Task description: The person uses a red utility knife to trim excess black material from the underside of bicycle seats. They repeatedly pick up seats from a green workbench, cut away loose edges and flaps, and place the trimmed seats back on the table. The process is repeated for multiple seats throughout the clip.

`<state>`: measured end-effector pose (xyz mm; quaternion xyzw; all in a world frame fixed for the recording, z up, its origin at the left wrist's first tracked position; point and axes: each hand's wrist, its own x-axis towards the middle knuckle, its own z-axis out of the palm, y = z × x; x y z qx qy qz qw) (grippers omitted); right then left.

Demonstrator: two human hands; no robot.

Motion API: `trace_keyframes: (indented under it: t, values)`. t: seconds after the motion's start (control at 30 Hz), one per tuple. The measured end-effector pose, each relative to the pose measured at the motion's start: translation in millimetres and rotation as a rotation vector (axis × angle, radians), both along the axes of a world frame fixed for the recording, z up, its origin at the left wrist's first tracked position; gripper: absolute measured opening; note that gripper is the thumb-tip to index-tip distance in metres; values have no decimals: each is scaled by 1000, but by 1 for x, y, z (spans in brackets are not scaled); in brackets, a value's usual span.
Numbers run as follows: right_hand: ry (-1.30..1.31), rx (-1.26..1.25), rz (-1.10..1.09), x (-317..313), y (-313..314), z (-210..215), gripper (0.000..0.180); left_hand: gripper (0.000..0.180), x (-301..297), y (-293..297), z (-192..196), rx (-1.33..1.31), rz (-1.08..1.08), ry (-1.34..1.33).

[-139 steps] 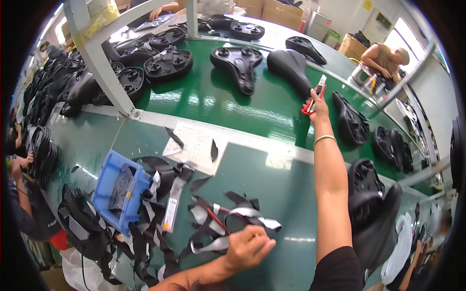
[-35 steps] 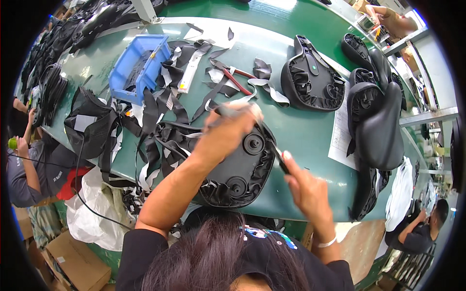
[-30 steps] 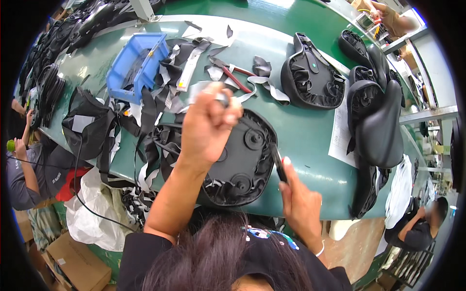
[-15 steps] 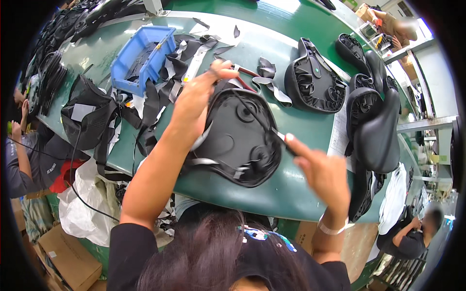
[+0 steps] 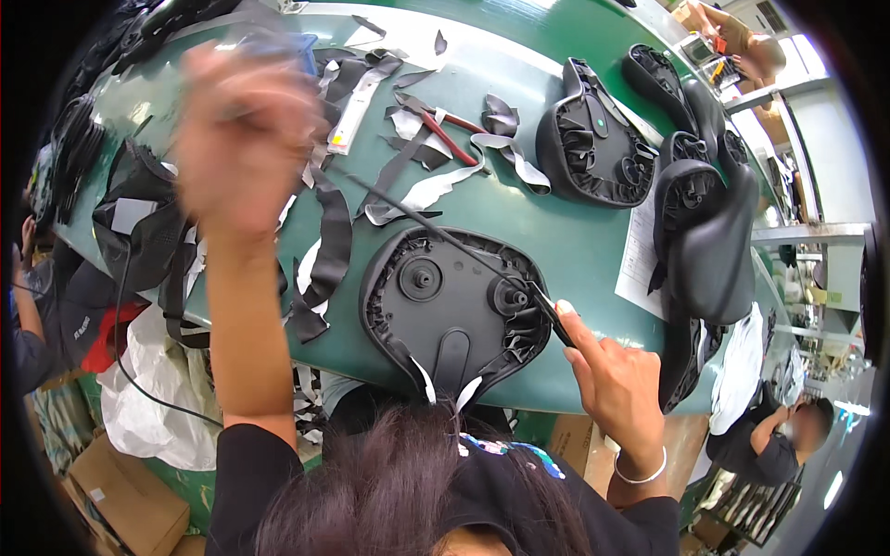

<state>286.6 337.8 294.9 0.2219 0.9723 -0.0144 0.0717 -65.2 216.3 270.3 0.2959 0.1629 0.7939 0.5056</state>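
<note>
A black bicycle saddle [image 5: 436, 278] lies upside down in front of me, its nose toward my body and its cover gathered around the plastic base. My right hand [image 5: 612, 385] is closed on a slim black-handled knife [image 5: 553, 320], its tip at the saddle's right rim. From there a thin dark strip or cord [image 5: 417, 218] runs taut across the saddle toward my left hand [image 5: 246, 134]. That hand is raised at the upper left, smeared by motion, so its fingers and anything in them cannot be made out.
Red-handled pliers or scissors [image 5: 450, 139] lie among black and white scraps beyond the saddle. Another upturned saddle [image 5: 598, 139] is at the back right, near stacked saddles [image 5: 714, 241] and a paper sheet [image 5: 640, 264]. My left hand partly hides a blue bin [image 5: 304, 51].
My left hand has swung up and left, away from the saddle. The saddle has turned so its nose points toward me. My right hand has moved slightly down, still holding the knife.
</note>
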Motion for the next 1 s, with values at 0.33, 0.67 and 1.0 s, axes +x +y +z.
trace_keyframes:
  t: [0.33, 0.67, 1.0]
  values:
    - [31, -160, 233, -48, 55, 13, 46, 28, 79, 74, -45, -207, -303, 576]
    - [267, -624, -570, 28, -60, -23, 52, 16, 34, 50, 2, -134, 1098, 325]
    - [913, -1015, -718, 8, -48, -72, 30, 36, 72, 19, -34, -746, 173, 1777]
